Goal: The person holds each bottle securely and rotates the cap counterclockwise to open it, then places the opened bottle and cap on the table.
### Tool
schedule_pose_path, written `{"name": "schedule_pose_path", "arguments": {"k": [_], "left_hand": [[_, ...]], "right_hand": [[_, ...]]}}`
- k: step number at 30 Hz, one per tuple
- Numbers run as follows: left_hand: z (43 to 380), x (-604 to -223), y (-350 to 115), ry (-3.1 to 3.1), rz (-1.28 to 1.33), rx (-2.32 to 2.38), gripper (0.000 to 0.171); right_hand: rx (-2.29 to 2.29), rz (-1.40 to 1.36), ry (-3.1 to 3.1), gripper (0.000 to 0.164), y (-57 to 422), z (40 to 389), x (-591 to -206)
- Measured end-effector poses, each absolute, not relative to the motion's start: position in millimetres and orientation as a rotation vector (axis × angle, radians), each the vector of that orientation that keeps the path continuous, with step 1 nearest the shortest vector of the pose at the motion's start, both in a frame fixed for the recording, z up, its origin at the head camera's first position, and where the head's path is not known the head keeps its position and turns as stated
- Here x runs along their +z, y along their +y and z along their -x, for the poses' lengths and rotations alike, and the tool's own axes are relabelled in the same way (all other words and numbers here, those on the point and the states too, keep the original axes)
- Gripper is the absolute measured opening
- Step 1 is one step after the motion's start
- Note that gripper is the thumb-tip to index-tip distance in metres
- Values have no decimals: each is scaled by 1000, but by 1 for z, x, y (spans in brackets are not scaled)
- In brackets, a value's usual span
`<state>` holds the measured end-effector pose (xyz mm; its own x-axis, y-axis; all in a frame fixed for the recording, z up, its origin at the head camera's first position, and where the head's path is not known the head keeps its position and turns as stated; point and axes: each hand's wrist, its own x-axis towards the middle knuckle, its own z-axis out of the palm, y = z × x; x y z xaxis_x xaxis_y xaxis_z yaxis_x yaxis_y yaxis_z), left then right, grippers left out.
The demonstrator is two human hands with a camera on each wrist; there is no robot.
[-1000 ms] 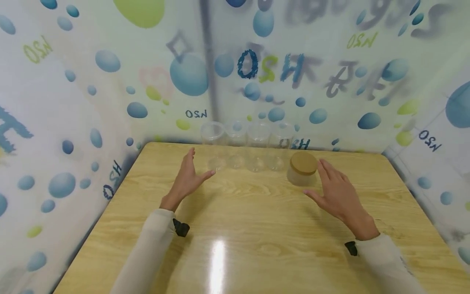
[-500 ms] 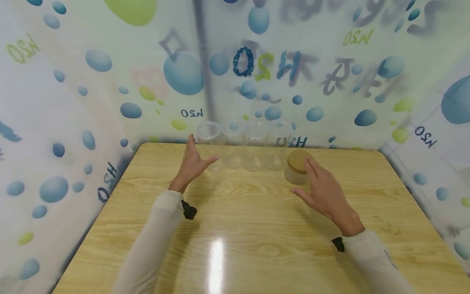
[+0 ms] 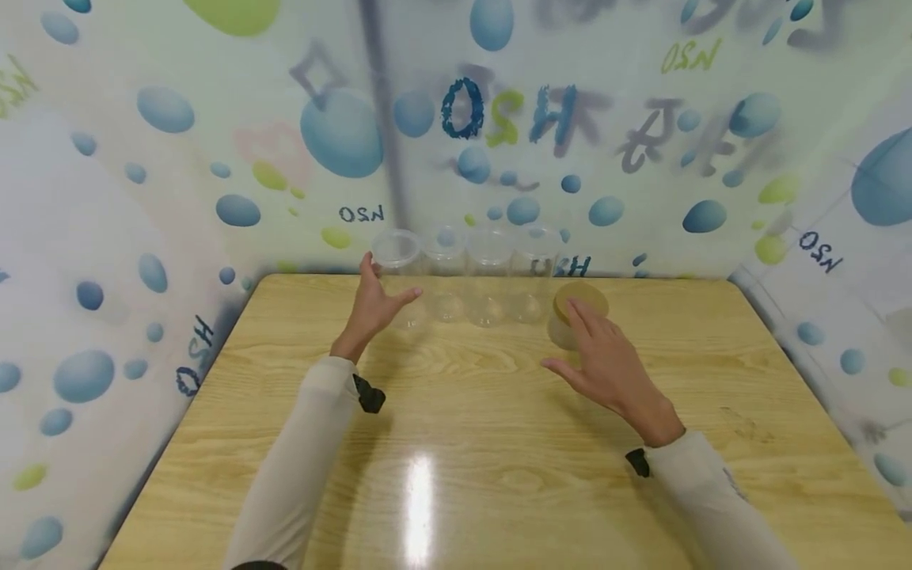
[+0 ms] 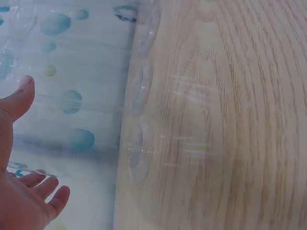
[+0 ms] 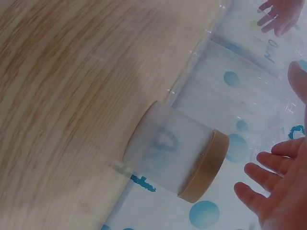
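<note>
At the table's far edge stands a row of several tall clear plastic jars. My left hand (image 3: 374, 307) is at the leftmost clear jar (image 3: 397, 248), fingers on its left side, thumb toward its front right. Whether they touch it I cannot tell. In the left wrist view the left hand (image 4: 21, 199) has thumb and fingers spread wide, beside the see-through jar walls. Right of the row is a short frosted jar (image 5: 168, 146) with a cork-coloured lid (image 3: 587, 299). My right hand (image 3: 614, 374) hovers near it, fingers extended and thumb apart, apart from the jar in the right wrist view.
The wooden table (image 3: 470, 412) carries a bright light reflection near its front. A patterned backdrop (image 3: 470, 190) with blue and green spots rises directly behind the jars and along both sides.
My left hand has moved forward and right to the leftmost clear jar. The right hand has moved left, from the lidded jar's right side to in front of it. The view has shifted slightly.
</note>
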<state>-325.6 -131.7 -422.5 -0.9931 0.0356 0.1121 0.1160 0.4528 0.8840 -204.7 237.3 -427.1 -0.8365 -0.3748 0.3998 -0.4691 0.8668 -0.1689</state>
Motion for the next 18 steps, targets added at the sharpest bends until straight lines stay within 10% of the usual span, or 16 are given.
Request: {"name": "schedule_pose_path", "arguments": {"k": [18], "left_hand": [[314,-427,-121,-2481,169,-1625,86]], "right_hand": [[426,-690,-2683,96,228,208,-429]]}}
